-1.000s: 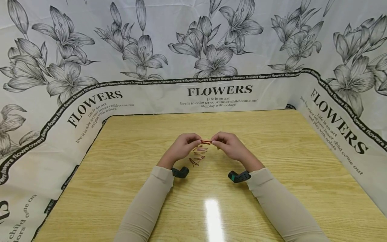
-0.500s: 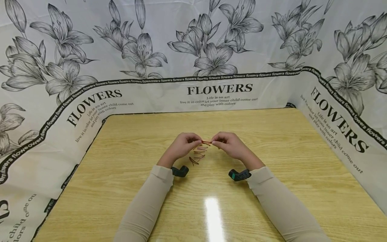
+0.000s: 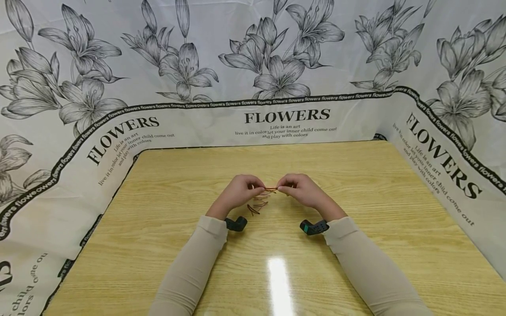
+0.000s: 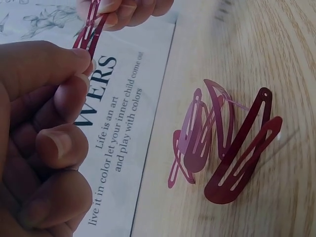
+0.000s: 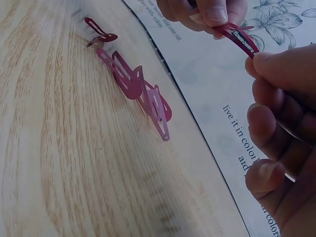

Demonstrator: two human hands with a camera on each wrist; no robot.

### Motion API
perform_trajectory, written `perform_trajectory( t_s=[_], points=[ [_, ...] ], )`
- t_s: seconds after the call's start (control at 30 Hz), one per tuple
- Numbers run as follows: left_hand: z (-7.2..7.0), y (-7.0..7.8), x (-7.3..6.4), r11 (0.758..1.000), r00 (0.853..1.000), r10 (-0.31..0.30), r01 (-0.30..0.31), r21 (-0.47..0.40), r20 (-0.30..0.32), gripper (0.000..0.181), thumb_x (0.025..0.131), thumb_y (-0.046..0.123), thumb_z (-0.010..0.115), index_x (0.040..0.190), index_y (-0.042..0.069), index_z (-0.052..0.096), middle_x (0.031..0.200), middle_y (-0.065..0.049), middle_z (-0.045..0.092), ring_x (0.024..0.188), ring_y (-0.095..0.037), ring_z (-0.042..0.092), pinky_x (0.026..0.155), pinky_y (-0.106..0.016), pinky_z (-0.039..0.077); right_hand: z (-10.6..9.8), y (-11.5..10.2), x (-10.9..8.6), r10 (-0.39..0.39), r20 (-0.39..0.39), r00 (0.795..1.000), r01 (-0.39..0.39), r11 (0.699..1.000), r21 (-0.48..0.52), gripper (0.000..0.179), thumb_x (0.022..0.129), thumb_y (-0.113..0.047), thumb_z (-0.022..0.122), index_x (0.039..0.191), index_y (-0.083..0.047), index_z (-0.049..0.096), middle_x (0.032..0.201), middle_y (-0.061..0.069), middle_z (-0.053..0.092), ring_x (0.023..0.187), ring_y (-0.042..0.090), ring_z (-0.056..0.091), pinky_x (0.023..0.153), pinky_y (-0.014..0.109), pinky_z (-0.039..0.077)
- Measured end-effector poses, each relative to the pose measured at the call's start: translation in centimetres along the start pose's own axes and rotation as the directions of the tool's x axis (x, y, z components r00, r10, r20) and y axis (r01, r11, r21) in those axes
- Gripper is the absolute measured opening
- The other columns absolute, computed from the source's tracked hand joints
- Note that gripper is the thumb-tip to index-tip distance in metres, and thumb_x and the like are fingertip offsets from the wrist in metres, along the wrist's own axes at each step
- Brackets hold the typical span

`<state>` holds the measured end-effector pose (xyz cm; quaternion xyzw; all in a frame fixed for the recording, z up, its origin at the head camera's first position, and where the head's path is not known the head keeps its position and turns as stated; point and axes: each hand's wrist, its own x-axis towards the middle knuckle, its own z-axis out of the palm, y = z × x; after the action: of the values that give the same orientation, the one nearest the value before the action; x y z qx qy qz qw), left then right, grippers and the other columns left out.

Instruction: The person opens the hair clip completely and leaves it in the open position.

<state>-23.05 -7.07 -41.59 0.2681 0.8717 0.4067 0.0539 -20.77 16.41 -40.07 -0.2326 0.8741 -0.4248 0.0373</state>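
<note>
Between my hands is a red snap hair clip (image 3: 271, 188), pinched at one end by my left hand (image 3: 240, 192) and at the other by my right hand (image 3: 303, 192). In the right wrist view the clip (image 5: 242, 41) shows a small printed label along its side. Seen from the left wrist, its slotted arms (image 4: 92, 30) stand slightly apart. On the tabletop below lie several more snap hair clips: a dark red one (image 4: 245, 143), and pink and mauve ones (image 5: 127, 81) in a loose row. Fingertips hide the ends of the held clip.
The wooden table (image 3: 178, 175) is bordered by a white cloth (image 3: 205, 125) with flower drawings and lettering. A black wrist camera (image 3: 236, 224) sits on the left wrist and another black wrist camera (image 3: 314, 227) on the right. Light glares on the near tabletop.
Both hands have come down slightly, still pinching the clip. In the head view the clip now looks narrower, its strands closer together. The clips on the table have stayed put.
</note>
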Motion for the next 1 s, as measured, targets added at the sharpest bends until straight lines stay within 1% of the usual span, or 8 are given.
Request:
perform_trajectory(
  t_s=[0.07,0.13,0.23,0.33,0.53,0.67,0.83,1.0],
  points=[
    [0.1,0.0,0.0,1.0,1.0,0.002,-0.002,0.005,0.013,0.015,0.094,0.027,0.063,0.095,0.017,0.074,0.087,0.004,0.067,0.066,-0.013,0.054,0.059,-0.027,0.047,0.1,0.8,0.2,-0.005,-0.003,1.0,0.005,1.0,0.005,0.014,0.097,-0.016,0.06,0.1,-0.006,0.07,0.093,0.008,0.066,0.072,0.018,0.05,0.064,0.03,0.043],
    [0.1,0.0,0.0,1.0,1.0,0.006,-0.007,0.007,0.03,0.015,0.094,0.026,0.064,0.095,0.015,0.074,0.086,0.004,0.067,0.064,-0.013,0.052,0.057,-0.027,0.046,0.3,2.1,0.6,-0.005,-0.005,1.0,0.005,1.0,0.01,0.013,0.096,-0.019,0.061,0.099,-0.011,0.071,0.093,0.006,0.066,0.072,0.017,0.051,0.064,0.03,0.044],
    [0.1,0.0,0.0,1.0,0.998,0.013,-0.013,0.009,0.055,0.015,0.094,0.024,0.064,0.095,0.013,0.074,0.083,0.003,0.067,0.061,-0.013,0.051,0.056,-0.027,0.044,0.3,2.3,0.5,-0.002,-0.002,1.0,0.002,1.0,0.021,0.012,0.095,-0.023,0.063,0.097,-0.015,0.071,0.092,0.003,0.066,0.073,0.018,0.052,0.065,0.031,0.045],
    [0.2,0.1,0.0,1.0,0.997,0.009,-0.01,0.019,0.074,0.012,0.094,0.023,0.065,0.093,0.015,0.074,0.083,0.003,0.067,0.064,-0.012,0.052,0.057,-0.026,0.044,0.3,2.4,0.5,0.006,0.006,1.0,-0.006,1.0,0.02,0.011,0.095,-0.024,0.063,0.097,-0.017,0.071,0.093,0.002,0.066,0.075,0.018,0.053,0.066,0.033,0.045],
    [0.3,0.0,0.0,0.999,0.994,-0.027,0.025,0.024,0.107,0.009,0.093,0.024,0.066,0.09,0.018,0.073,0.082,0.005,0.067,0.065,-0.013,0.054,0.058,-0.027,0.046,0.5,2.6,0.5,0.031,0.01,0.999,-0.031,0.999,0.012,0.01,0.095,-0.024,0.063,0.096,-0.018,0.072,0.093,0.001,0.066,0.078,0.02,0.055,0.069,0.035,0.046],
    [0.5,0.1,0.0,0.999,0.991,-0.035,0.031,0.036,0.126,0.01,0.091,0.025,0.068,0.089,0.017,0.073,0.081,0.005,0.067,0.065,-0.013,0.054,0.058,-0.027,0.047,0.6,2.6,0.5,0.044,0.007,0.999,-0.044,0.999,0.0,0.009,0.094,-0.023,0.064,0.095,-0.019,0.072,0.093,0.0,0.067,0.078,0.02,0.056,0.069,0.035,0.046],
    [0.5,0.3,0.1,0.997,0.988,-0.018,0.007,0.073,0.156,0.011,0.091,0.024,0.069,0.089,0.015,0.074,0.08,0.003,0.069,0.064,-0.012,0.055,0.058,-0.026,0.047,0.8,2.6,0.6,0.039,-0.002,0.999,-0.039,0.999,-0.018,0.008,0.093,-0.023,0.065,0.094,-0.018,0.072,0.091,0.0,0.067,0.077,0.017,0.054,0.068,0.034,0.045],
    [0.4,0.5,0.0,0.993,0.978,0.011,-0.035,0.113,0.208,0.013,0.093,0.021,0.065,0.093,0.011,0.075,0.084,0.002,0.07,0.066,-0.012,0.056,0.061,-0.025,0.047,1.0,2.6,0.6,0.023,-0.005,1.0,-0.024,0.998,-0.053,0.008,0.093,-0.02,0.066,0.094,-0.017,0.073,0.09,0.0,0.067,0.077,0.017,0.054,0.071,0.033,0.045]
  ],
)
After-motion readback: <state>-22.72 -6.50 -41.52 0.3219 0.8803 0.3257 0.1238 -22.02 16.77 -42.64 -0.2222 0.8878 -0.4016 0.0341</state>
